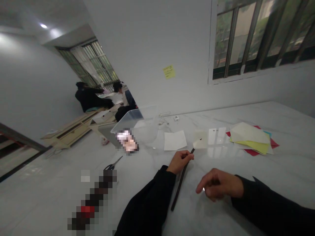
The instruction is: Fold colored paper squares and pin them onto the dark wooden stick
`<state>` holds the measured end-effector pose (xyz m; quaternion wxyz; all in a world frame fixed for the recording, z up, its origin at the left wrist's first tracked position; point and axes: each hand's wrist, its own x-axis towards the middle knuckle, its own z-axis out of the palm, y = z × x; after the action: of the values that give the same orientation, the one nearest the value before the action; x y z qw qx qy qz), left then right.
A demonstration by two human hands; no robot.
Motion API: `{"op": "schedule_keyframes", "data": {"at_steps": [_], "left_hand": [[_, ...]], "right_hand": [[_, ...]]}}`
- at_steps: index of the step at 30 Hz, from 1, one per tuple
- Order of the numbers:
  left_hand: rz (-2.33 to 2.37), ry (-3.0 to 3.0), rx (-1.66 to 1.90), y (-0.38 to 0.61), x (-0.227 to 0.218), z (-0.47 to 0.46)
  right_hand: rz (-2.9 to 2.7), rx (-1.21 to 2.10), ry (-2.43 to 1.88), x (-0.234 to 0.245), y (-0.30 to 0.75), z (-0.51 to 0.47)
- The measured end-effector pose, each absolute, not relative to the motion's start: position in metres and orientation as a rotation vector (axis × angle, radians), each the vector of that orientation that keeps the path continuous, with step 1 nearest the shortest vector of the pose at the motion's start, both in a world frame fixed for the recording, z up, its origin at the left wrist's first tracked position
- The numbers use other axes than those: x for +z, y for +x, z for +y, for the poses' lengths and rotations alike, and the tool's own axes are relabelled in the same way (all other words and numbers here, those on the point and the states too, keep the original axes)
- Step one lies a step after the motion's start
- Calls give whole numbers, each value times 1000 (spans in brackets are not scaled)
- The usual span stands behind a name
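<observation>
A long, thin, dark brown strip (180,188) slants across the white marble-patterned table. My left hand (180,161) is closed on its far end, thumb and fingers pinching it. To the right, my right hand (219,184) hovers over the table with its index finger and thumb apart and the other fingers curled. A small bright spot shows between those fingertips; I cannot tell if it is a thing or a glint. Just beyond the left hand lie a white sheet of paper (175,141) and a cream paper piece (200,140) with a small dark dot on it.
Several coloured papers (251,139) are piled at the right. Scissors (113,164), a blurred-out phone-like object (127,141) and a clear plastic bin (145,126) stand left. A white plug (176,118) lies by the wall. Two people (92,96) sit in the background.
</observation>
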<state>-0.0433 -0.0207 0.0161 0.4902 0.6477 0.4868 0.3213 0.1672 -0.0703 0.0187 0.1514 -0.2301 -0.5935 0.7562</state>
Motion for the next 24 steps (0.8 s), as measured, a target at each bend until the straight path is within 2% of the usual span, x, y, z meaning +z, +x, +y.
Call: {"op": "schedule_keyframes", "data": {"at_steps": [4,7,9,14,18,24], "left_hand": [[1176,1564,780,-43,18,-21],[1190,1564,776,-43,20,-22],[1196,1568,777,-43,20,-22],[1203,1551,782,-43,19,-20],[1186,1542,788,-43,18,-19],[1169,1573,764,-43,20,-20]], "right_hand": [[-1593,1385,-1037,14,167,-63],[-1305,1092,-1187,4,192,-33],[-1093,1027,-1205,-1,211,-15],[-839,1114,-1245,-4,228,2],[-1036,1151,-1237,-2,218,-6],[-1295,1001,-1228,-3,220,-4]]}}
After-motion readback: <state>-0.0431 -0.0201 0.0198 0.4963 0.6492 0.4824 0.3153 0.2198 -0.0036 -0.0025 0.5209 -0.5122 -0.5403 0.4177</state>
